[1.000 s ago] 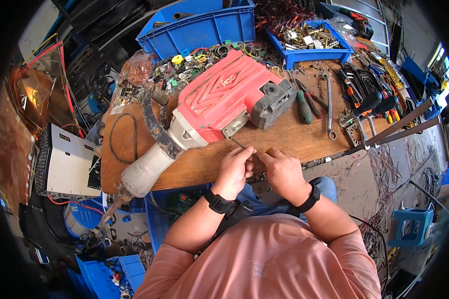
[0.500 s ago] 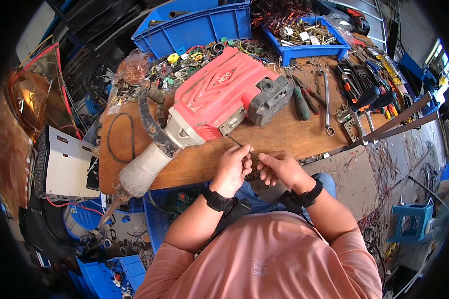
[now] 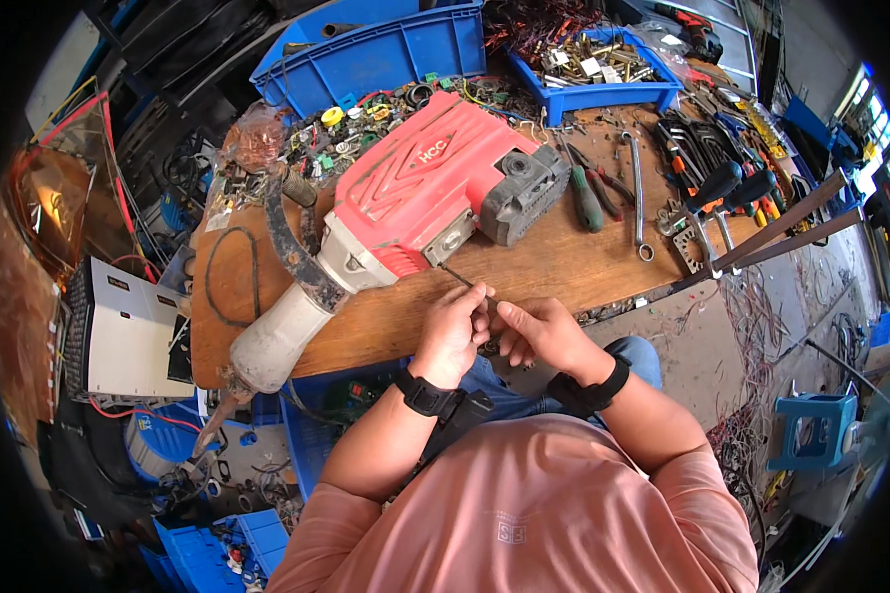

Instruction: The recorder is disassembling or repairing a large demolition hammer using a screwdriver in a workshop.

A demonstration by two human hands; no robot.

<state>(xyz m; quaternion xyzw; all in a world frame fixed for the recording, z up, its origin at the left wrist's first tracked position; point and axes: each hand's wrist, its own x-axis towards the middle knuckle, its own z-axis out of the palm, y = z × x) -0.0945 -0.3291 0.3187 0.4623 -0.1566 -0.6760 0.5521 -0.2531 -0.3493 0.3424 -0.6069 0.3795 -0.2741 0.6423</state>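
A red and grey demolition hammer [image 3: 410,183] lies on its side on the wooden workbench [image 3: 396,321], its grey nose [image 3: 282,341] pointing to the near left. A thin dark rod [image 3: 456,275], shaped like a hex key, runs from the metal plate on the hammer's near side to my hands. My left hand [image 3: 447,334] pinches it between thumb and fingers. Close beside, my right hand [image 3: 554,341] is closed, with thumb and forefinger at the rod's near end. The fingers cover that end.
Right of the hammer lie green-handled screwdriver [image 3: 588,206], pliers [image 3: 613,188] and a combination wrench [image 3: 637,198]. More hand tools crowd the right side. A blue bin [image 3: 386,61] and a blue tray of metal parts [image 3: 608,94] stand behind, near scattered electronic scrap [image 3: 366,124].
The bench and hammer sit slightly further left in the picture. My right hand has come closer to my left hand. The rod stays at the hammer's plate.
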